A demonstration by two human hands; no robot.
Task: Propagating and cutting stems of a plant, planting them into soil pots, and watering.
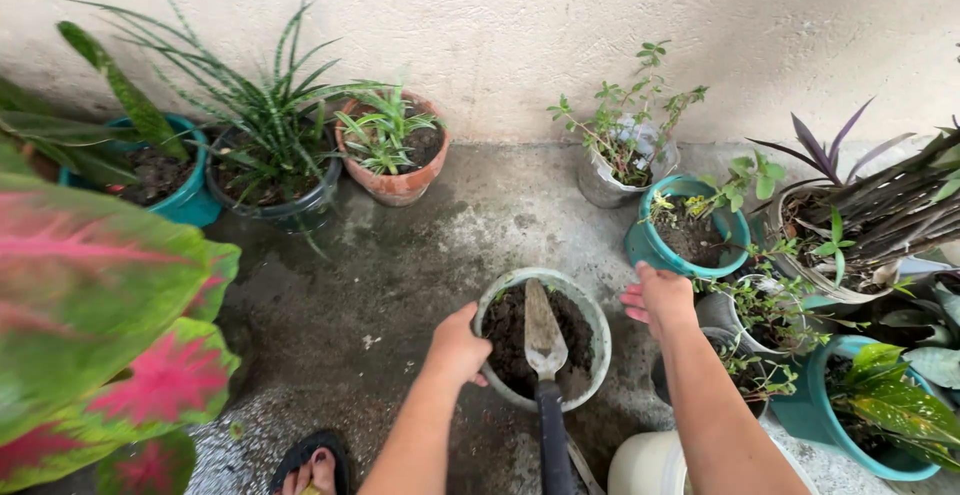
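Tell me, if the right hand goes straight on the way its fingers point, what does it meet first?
Probably the teal pot just beyond the right hand; its fingers point up and slightly left, though depth is unclear.

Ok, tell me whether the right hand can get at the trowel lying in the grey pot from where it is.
Probably yes. The right hand rests open beside the grey pot, and the trowel lies across the soil with its dark handle sticking out over the near rim. Nothing stands between them; the left hand holds the opposite rim.
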